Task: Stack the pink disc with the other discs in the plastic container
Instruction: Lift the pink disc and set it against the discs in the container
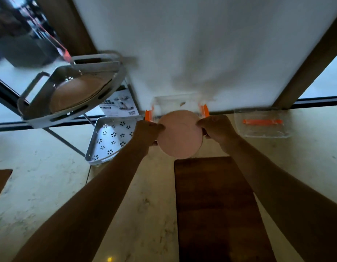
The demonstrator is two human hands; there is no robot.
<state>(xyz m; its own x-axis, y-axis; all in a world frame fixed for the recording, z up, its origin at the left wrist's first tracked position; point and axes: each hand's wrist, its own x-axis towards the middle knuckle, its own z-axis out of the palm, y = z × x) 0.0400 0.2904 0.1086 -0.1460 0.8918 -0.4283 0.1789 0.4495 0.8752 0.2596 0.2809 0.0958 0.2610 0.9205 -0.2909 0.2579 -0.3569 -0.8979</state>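
I hold a round pink disc [180, 135] between both hands over the floor. My left hand [147, 131] grips its left edge and my right hand [217, 127] grips its right edge. Just behind the disc stands a clear plastic container [175, 102] with orange clips on its sides, against the white wall. The disc covers the container's near part, so I cannot tell what lies inside it.
The container's clear lid [262, 123] with an orange strip lies on the floor at the right. A white perforated corner tray [111, 138] lies on the floor at the left. Above it a grey corner shelf [69, 91] holds a brownish plate. A dark wooden strip [217, 205] runs toward me.
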